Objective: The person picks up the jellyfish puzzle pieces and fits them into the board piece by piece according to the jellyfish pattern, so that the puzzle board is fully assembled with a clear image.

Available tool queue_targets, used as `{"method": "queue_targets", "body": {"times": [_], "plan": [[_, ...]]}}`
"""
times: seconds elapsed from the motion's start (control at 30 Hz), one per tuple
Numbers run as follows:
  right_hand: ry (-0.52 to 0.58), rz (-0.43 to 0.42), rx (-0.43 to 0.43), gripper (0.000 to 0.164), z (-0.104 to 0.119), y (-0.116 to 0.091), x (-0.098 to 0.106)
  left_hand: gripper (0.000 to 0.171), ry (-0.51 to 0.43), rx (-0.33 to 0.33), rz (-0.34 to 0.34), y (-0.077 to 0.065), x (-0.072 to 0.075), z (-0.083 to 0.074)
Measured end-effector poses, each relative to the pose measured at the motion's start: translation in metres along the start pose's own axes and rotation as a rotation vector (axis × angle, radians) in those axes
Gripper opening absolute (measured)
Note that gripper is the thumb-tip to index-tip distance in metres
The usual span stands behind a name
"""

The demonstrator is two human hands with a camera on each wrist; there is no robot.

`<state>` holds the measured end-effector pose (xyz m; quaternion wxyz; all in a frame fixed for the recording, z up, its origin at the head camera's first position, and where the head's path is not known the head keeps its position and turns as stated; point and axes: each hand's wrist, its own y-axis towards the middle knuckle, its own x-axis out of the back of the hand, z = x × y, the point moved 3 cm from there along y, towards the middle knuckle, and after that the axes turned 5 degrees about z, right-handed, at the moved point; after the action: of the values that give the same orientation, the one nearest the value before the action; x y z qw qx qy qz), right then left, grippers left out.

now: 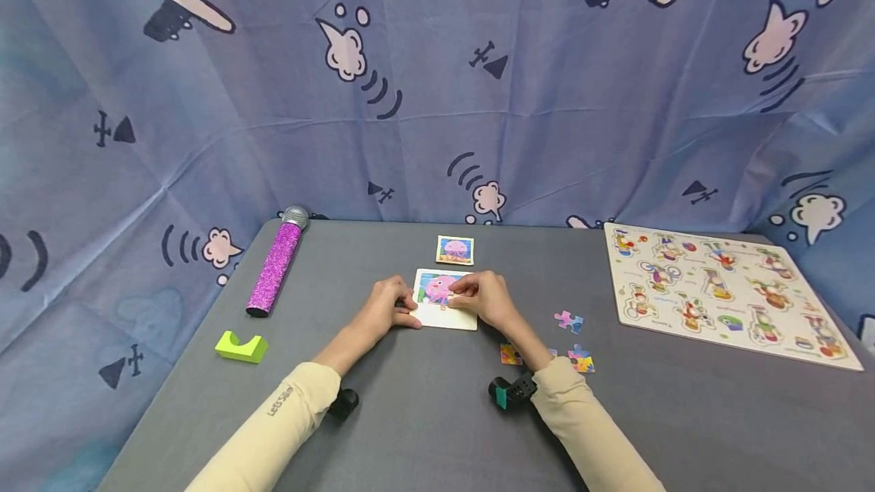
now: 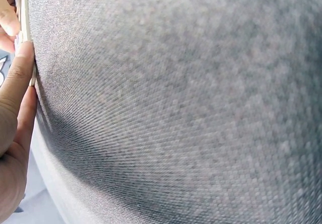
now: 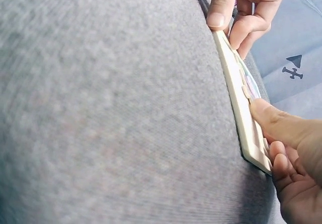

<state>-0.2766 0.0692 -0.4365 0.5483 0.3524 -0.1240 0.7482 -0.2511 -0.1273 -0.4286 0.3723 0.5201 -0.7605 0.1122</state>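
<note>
A small white puzzle board (image 1: 444, 318) with a pink sea-animal picture (image 1: 436, 287) lies flat in the middle of the table. My left hand (image 1: 384, 308) holds its left edge, thumb at the near corner and fingers farther up the side. Over the right part of the picture, my right hand (image 1: 487, 298) pinches a puzzle piece between thumb and fingers, mostly hidden by the fingertips. The right wrist view shows the board (image 3: 236, 103) edge-on, with the right thumb (image 3: 274, 121) against the raised pieces. Just behind the board is a small picture card (image 1: 455, 250) with a similar pink animal.
Several loose puzzle pieces (image 1: 581, 360) lie right of the board, some partly behind the right forearm. A large picture board (image 1: 724, 287) covers the far right. At left are a glittery purple microphone (image 1: 276, 264) and a green arched block (image 1: 242, 348). A patterned curtain (image 1: 424, 97) hangs behind.
</note>
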Motion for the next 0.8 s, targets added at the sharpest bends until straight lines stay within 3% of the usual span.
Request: {"method": "queue_targets", "body": {"times": [0.37,0.6,0.8], "plan": [[0.013,0.076,-0.074,0.024,0.0023,0.0016,0.0023,0.029,0.031,-0.006,-0.002,-0.0001,0.0010,-0.0014],[0.073,0.052,-0.038,0.027,0.0018,0.0009,0.0026,0.029,0.048,-0.020,-0.003,0.0008,0.0006,0.0015],[0.078,0.032,-0.021,0.027,0.0029,0.0012,0.0008,0.028,0.038,0.006,0.006,0.0007,0.0008,0.0026]]}}
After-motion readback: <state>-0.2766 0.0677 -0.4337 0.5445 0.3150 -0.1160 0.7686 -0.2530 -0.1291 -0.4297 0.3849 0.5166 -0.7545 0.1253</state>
